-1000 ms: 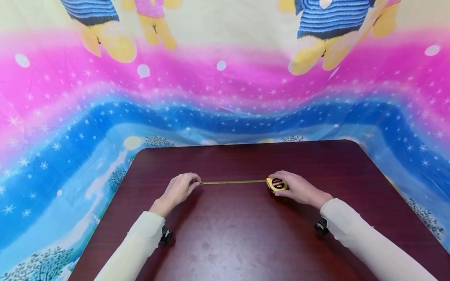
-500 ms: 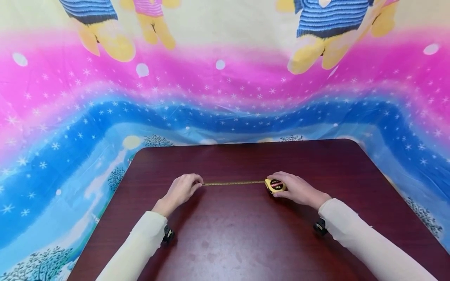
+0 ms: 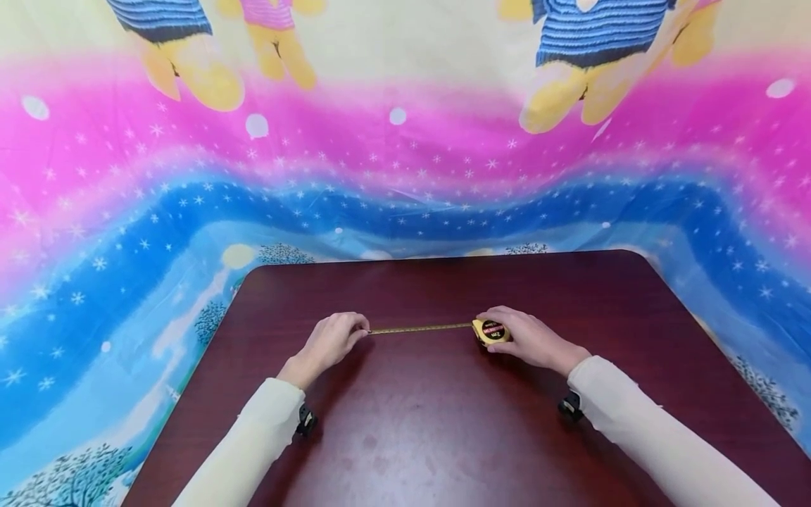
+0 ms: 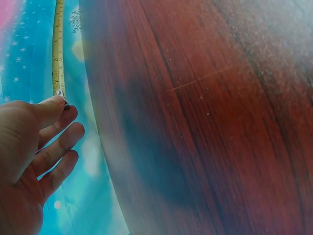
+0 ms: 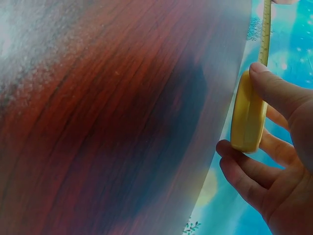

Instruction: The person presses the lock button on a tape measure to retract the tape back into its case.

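Surface: table, dk red-brown, glossy, glare in foregrnd. Nearest: pale sleeves, blk wrist units at cuffs. Beyond: L hand has metal hook pinched betw. thumb & finger; R hand clamped on yel. tape-measure case, thumb opp. fingers. Blade spans betw. hands, approx. straight, above table. Main hazard (judgement): hook is small; if L pinch slips, blade cld snap back toward R fingers. 2ndly, uneven hand hts cld twist or kink blade; slack R grip cld drop case. Lock status: can't tell. Far: cartoon-print cloth past table's back edge; no hazard noted.
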### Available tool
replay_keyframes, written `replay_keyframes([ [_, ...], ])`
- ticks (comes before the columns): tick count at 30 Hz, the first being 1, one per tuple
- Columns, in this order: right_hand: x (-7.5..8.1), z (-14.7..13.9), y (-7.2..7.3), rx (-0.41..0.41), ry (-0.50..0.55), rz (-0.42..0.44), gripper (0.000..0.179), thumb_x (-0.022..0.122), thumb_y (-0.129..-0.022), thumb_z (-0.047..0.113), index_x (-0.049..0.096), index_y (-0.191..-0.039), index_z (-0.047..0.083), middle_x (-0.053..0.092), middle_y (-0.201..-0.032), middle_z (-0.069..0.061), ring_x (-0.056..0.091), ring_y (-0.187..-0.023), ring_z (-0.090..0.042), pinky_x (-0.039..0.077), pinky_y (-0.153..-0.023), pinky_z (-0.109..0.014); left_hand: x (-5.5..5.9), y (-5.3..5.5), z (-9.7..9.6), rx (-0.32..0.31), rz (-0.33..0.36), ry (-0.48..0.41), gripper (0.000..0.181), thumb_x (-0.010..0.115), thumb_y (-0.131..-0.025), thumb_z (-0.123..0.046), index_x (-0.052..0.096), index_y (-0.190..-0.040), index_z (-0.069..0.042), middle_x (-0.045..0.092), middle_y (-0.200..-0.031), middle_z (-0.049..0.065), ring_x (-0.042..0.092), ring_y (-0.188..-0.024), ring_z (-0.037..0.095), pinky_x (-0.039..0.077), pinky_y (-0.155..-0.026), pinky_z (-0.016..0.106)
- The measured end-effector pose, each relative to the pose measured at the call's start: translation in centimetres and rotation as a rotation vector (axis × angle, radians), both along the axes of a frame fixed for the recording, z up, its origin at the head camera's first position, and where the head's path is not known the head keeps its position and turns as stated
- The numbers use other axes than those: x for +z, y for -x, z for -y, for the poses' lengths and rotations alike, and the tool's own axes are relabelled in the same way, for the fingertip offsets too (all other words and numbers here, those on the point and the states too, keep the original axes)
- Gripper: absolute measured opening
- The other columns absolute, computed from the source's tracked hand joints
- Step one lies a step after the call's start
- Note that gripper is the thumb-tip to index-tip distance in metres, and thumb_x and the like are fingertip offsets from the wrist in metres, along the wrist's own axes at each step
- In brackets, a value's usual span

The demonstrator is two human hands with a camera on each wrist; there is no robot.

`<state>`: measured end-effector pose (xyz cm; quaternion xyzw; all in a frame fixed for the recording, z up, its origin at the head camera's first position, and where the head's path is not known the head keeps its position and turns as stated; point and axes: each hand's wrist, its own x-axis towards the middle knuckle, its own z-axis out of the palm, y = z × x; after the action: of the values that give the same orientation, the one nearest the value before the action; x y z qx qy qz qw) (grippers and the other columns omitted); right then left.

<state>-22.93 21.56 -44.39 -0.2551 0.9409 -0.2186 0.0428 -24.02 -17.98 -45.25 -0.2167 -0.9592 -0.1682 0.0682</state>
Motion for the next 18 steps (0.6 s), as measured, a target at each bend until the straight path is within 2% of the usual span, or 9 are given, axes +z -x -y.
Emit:
replay_keyframes([
  [18, 0.4, 1.0, -0.1, 0.016, -0.006, 0.014, 0.060, 0.078, -0.090, 0.029, 0.055, -0.144, 0.018, 0.058, -0.142, -0.007, 0.058, -0.126, -0.026, 0.051, -0.102, -0.049, 0.5, 0.1, -1.5, -0.023, 0.024, 0.033, 0.005, 0.069, -0.096, -0.018, 0.073, -0.093, -0.019, 0.074, -0.093, -0.005, 0.067, -0.082, 0.013, 0.055, -0.078, 0.038],
])
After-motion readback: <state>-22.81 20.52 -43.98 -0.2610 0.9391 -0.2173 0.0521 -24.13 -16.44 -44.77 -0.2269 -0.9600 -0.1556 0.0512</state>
